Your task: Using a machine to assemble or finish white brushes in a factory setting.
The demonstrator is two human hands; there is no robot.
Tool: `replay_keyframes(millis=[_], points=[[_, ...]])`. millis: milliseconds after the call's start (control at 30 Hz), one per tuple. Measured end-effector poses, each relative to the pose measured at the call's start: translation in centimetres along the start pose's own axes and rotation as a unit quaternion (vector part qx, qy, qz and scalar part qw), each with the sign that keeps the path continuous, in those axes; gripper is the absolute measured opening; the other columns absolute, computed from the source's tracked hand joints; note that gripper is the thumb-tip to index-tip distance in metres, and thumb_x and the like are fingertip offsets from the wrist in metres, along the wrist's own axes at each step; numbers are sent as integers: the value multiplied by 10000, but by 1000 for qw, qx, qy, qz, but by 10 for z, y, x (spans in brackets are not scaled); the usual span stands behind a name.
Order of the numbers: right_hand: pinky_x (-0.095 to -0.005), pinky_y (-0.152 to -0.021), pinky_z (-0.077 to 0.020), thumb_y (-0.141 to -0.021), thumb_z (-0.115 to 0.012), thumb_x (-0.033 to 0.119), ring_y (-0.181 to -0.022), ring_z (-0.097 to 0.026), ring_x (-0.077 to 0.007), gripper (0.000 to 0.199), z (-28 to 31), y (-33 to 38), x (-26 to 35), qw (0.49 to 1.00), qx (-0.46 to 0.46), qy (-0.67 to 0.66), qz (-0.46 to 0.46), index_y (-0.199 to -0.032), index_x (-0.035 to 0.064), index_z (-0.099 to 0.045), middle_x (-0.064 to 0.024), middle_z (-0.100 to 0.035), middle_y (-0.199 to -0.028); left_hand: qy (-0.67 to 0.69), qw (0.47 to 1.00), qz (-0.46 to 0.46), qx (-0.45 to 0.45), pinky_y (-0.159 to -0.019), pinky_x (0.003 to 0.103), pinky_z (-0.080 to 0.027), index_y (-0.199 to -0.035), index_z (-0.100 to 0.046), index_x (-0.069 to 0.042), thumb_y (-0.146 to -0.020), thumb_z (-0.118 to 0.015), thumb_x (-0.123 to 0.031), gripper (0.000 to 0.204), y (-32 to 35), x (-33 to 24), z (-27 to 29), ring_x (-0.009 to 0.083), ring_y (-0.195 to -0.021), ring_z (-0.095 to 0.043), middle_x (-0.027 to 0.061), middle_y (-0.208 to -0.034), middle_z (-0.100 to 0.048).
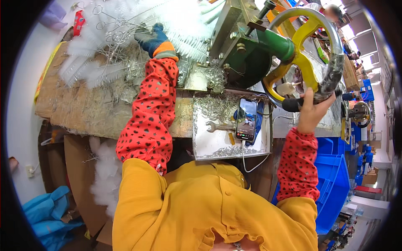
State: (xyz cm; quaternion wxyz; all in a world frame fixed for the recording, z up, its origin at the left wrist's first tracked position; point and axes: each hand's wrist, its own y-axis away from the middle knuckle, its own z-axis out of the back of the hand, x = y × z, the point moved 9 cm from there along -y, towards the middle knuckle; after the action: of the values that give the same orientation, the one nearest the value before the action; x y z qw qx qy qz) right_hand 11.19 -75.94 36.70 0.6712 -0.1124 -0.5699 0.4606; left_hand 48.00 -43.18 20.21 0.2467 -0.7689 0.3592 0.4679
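Observation:
My left hand [153,38], in a dark blue-grey glove with an orange cuff, closes on the wire stem of a white-bristled bottle brush [186,42] at the far side of the bench. More wire stems with looped ends [119,37] lie to its left, among piled white bristles. My bare right hand [314,111] grips the lower rim of a handwheel [299,39] with yellow spokes, close to its black knob [292,104]. The wheel sits on the shaft of a green machine [261,46]. Part of the brush is hidden under the glove.
A metal tray [199,155] at the bench's near edge holds a wrench [220,126], a phone [246,119] on a white cable and metal scraps. Blue crates [331,180] stand below right. The worn wooden bench [83,113] carries brushes and loose bristles.

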Motion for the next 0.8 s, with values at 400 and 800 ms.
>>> replay_keyframes(millis=[400, 800], points=[[-265, -448, -407, -719, -567, 161, -503, -524, -138, 216, -45, -175, 34, 928, 273, 251, 49, -848, -11, -547, -61, -525, -664, 32, 999, -33, 28, -832, 334, -446, -1223, -326, 79, -661, -724, -41, 699, 2, -3, -8, 287, -990, -526, 226, -1151, -485], [-253, -613, -480, -772, -566, 25, -708, -538, -163, 554, -5, 30, -3, 981, -172, -48, -77, -1211, -30, -233, -146, -466, -986, -4, 996, -1, 86, -866, 328, -431, -1250, -316, 46, -664, -712, -32, 712, 2, -11, -12, 276, -1062, -488, 221, -1196, -457]])
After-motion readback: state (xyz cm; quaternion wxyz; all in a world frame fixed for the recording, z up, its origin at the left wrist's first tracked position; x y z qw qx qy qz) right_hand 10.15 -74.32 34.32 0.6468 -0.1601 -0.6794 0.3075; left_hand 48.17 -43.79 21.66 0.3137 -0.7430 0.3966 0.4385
